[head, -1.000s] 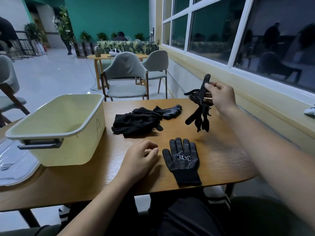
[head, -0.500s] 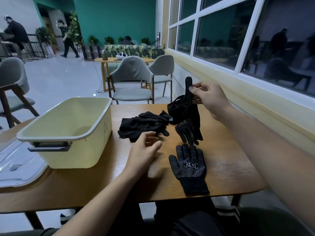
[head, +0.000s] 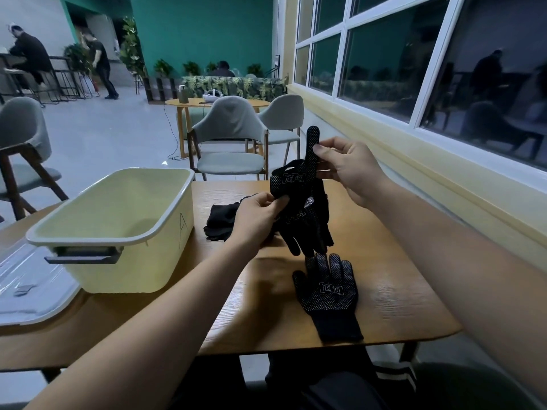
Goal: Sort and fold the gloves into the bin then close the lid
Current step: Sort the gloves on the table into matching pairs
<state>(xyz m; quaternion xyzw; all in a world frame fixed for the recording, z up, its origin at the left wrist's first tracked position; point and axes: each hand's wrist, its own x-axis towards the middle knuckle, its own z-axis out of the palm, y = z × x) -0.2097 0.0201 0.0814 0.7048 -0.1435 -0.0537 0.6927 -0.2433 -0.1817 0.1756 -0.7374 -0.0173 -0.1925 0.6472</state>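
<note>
Black knit studded with pale grip dots hangs as a bundle of held gloves (head: 305,220) above the wooden surface (head: 408,291). The right hand (head: 349,170) pinches one upright glove finger between thumb and forefinger, and the left hand (head: 254,220) has its fingers (head: 276,200) clamped on the bundle's left edge. Two logos show, so this is probably more than one glove clinging together. Pulling them apart on so small a pinch could let the tip slip free, dropping the lot onto the flat glove (head: 325,291) just beneath and muddling the pairs. The dots may also snag the knit and resist a clean pull. The dangling tips hang almost on the flat glove and could drag it toward the near edge, where its cuff already lies close. A dark pile (head: 220,223) sits behind the left hand, near the bin (head: 165,220), which stands open on the left, with the clear lid (head: 29,291) flat beyond it. Bare wood lies right of the flat glove and in front of the bin, and the window wall closes in on the right side.
</note>
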